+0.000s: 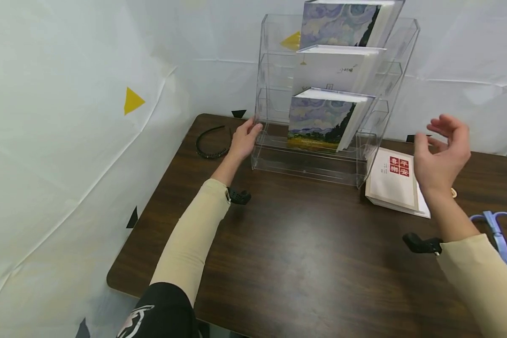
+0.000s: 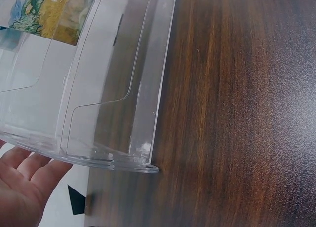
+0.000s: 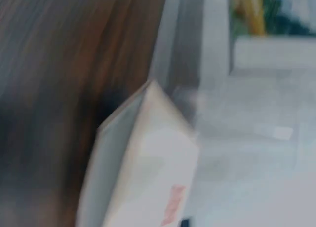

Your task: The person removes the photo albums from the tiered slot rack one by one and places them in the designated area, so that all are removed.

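Note:
A clear acrylic display rack (image 1: pixel 274 162) stands on the table, holding three books in a stepped column. The lowest book (image 1: pixel 318 122) has a painted landscape cover, the middle book (image 1: pixel 331 72) is white, and the top book (image 1: pixel 338 23) is also painted. My left hand (image 1: pixel 241 141) touches the rack's left side; in the left wrist view its fingers (image 2: pixel 49 172) lie against the side panel. Raised on the right, my right hand (image 1: pixel 443 157) holds nothing, its fingers loosely bent. Near it lies a thick cream book (image 1: pixel 390 183) with red characters. The right wrist view is blurred.
On the dark wooden table (image 1: pixel 295 244), a black headband (image 1: pixel 199 145) lies left of the rack. A light-blue forked object (image 1: pixel 496 230) sits at the right, partly behind my right forearm. White sheeting (image 1: pixel 67 117) hangs behind and to the left.

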Demonstrator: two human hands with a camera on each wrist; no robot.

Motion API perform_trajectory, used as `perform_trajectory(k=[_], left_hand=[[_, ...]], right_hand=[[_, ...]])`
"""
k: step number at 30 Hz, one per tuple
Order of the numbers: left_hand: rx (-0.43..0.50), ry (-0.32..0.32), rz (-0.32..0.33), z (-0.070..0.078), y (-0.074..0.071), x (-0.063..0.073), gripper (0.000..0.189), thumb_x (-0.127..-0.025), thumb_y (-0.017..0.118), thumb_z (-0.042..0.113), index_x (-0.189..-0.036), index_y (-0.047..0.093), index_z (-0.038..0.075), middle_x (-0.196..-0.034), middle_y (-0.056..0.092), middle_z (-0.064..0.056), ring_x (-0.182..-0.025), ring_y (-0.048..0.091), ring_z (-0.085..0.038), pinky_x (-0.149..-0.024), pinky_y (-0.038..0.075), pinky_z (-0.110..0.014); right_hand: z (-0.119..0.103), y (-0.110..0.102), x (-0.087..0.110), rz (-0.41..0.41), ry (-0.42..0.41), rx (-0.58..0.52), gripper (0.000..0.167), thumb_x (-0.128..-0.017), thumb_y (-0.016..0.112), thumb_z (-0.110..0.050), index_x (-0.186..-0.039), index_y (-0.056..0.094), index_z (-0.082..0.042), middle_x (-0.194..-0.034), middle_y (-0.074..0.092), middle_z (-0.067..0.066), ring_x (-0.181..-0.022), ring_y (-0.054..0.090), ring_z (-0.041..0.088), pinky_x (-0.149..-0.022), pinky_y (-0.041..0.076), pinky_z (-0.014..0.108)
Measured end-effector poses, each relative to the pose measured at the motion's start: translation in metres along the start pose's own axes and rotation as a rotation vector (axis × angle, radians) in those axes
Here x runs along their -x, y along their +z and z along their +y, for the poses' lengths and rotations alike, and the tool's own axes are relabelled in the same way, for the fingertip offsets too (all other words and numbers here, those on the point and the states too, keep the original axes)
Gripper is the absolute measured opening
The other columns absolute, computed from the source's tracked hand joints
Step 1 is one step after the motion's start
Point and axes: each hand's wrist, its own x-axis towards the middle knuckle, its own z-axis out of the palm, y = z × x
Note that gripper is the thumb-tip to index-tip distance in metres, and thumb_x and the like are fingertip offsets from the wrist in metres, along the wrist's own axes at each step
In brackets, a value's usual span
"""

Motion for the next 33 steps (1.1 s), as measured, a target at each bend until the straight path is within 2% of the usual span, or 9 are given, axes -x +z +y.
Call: perform_trajectory(k=[4, 7, 10, 14, 18, 21, 25, 29, 33], left_hand=[[-0.007, 0.001, 0.005, 0.000, 0.000, -0.001, 0.051, -0.105, 0.047, 0.035, -0.151, 0.041, 0.014, -0.137, 0.057, -0.010, -0.127, 0.052, -0.026, -0.106, 0.038, -0.040], [-0.004, 0.005, 0.004, -0.002, 0.001, -0.002, 0.052, -0.105, 0.047, 0.036, -0.151, 0.040, 0.013, -0.138, 0.057, -0.011, -0.128, 0.051, -0.026, -0.106, 0.038, -0.040], [0.007, 0.004, 0.001, -0.003, 0.002, -0.002, 0.052, -0.105, 0.047, 0.036, -0.151, 0.040, 0.013, -0.138, 0.057, -0.011, -0.128, 0.051, -0.026, -0.106, 0.038, -0.040], [0.014, 0.002, 0.002, -0.003, 0.003, -0.002, 0.052, -0.105, 0.047, 0.035, -0.151, 0.040, 0.014, -0.137, 0.057, -0.011, -0.127, 0.052, -0.027, -0.105, 0.039, -0.041], [0.004, 0.006, 0.009, -0.002, 0.002, -0.002, 0.052, -0.105, 0.047, 0.037, -0.151, 0.040, 0.014, -0.138, 0.057, -0.012, -0.128, 0.051, -0.027, -0.106, 0.038, -0.041], [-0.003, 0.010, 0.014, -0.002, 0.001, -0.002, 0.052, -0.105, 0.047, 0.037, -0.151, 0.040, 0.013, -0.138, 0.057, -0.011, -0.128, 0.050, -0.027, -0.106, 0.038, -0.042], [-0.013, 0.014, 0.011, -0.001, 0.001, -0.002, 0.053, -0.105, 0.046, 0.037, -0.151, 0.040, 0.012, -0.138, 0.056, -0.012, -0.129, 0.049, -0.027, -0.107, 0.037, -0.042], [-0.018, 0.033, 0.010, -0.001, -0.001, -0.002, 0.052, -0.105, 0.046, 0.036, -0.150, 0.042, 0.009, -0.139, 0.055, -0.014, -0.129, 0.050, -0.028, -0.106, 0.037, -0.041], [-0.019, 0.048, 0.004, -0.003, 0.002, -0.001, 0.050, -0.105, 0.046, 0.034, -0.149, 0.043, 0.009, -0.138, 0.056, -0.014, -0.128, 0.051, -0.027, -0.105, 0.039, -0.042]], right_hand=[[-0.018, 0.025, 0.000, -0.197, -0.087, -0.013, 0.041, -0.086, 0.067, 0.002, -0.126, 0.060, -0.005, -0.117, 0.063, 0.011, -0.108, 0.061, 0.017, -0.087, 0.050, 0.021], [-0.018, 0.040, 0.001, -0.351, -0.055, 0.066, 0.051, -0.087, 0.070, -0.003, -0.136, 0.054, -0.006, -0.125, 0.060, 0.011, -0.115, 0.059, 0.018, -0.093, 0.049, 0.026], [-0.017, 0.053, 0.001, -0.446, 0.009, 0.136, 0.061, -0.089, 0.072, -0.011, -0.143, 0.046, -0.006, -0.131, 0.056, 0.013, -0.120, 0.056, 0.023, -0.097, 0.047, 0.035], [-0.016, 0.066, -0.001, -0.498, 0.098, 0.157, 0.068, -0.087, 0.075, -0.014, -0.145, 0.041, -0.003, -0.132, 0.054, 0.018, -0.121, 0.055, 0.031, -0.097, 0.047, 0.046], [-0.015, 0.075, -0.004, -0.546, 0.150, 0.127, 0.065, -0.085, 0.077, -0.014, -0.138, 0.044, 0.002, -0.127, 0.056, 0.021, -0.116, 0.057, 0.035, -0.097, 0.046, 0.049], [-0.014, 0.081, -0.006, -0.582, 0.195, 0.121, 0.063, -0.084, 0.078, -0.017, -0.132, 0.043, 0.004, -0.123, 0.056, 0.022, -0.114, 0.058, 0.036, -0.097, 0.047, 0.046], [-0.011, 0.087, -0.008, -0.643, 0.227, 0.133, 0.067, -0.084, 0.079, -0.019, -0.134, 0.040, 0.002, -0.126, 0.056, 0.021, -0.115, 0.058, 0.036, -0.094, 0.048, 0.045], [-0.005, 0.091, -0.009, -0.703, 0.212, 0.163, 0.065, -0.085, 0.079, -0.027, -0.134, 0.045, -0.001, -0.125, 0.059, 0.022, -0.109, 0.061, 0.035, -0.083, 0.050, 0.037], [0.000, 0.089, -0.003, -0.678, 0.180, 0.186, 0.056, -0.087, 0.076, -0.029, -0.128, 0.051, 0.000, -0.120, 0.063, 0.021, -0.103, 0.063, 0.033, -0.073, 0.048, 0.025]])
